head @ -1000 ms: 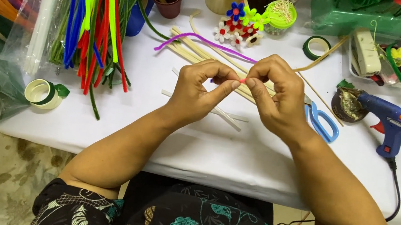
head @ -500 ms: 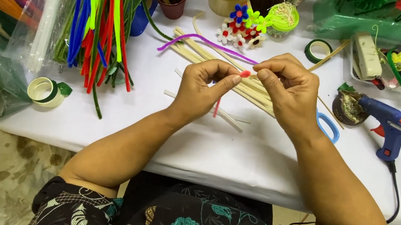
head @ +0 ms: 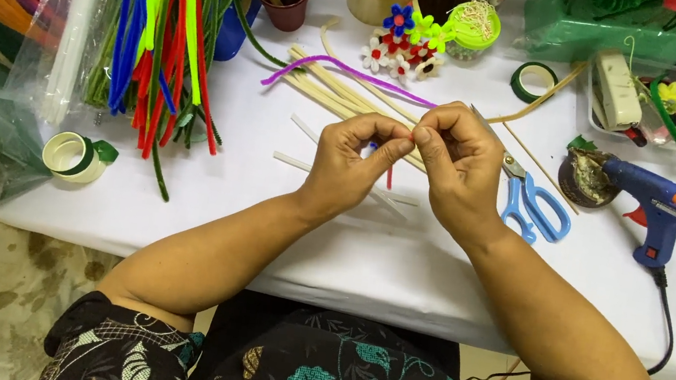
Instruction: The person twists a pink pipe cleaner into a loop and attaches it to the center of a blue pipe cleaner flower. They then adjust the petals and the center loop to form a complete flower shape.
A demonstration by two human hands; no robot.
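Observation:
My left hand (head: 349, 166) and my right hand (head: 459, 166) meet fingertip to fingertip above the white table (head: 282, 235). Both pinch a short red pipe cleaner (head: 389, 176), whose lower end hangs down between the hands. Most of it is hidden by the fingers. Just behind the hands lie a purple pipe cleaner (head: 343, 70) and a bundle of pale sticks (head: 324, 87).
A heap of coloured pipe cleaners (head: 161, 34) lies at the left, with a roll of green tape (head: 74, 157) below it. Blue scissors (head: 536, 204) and a blue glue gun (head: 658, 209) lie at the right. Small pipe-cleaner flowers (head: 401, 49) and cups stand behind.
The hands have drawn closer together and the fingers have closed over the red pipe cleaner, hiding more of it than half a second ago.

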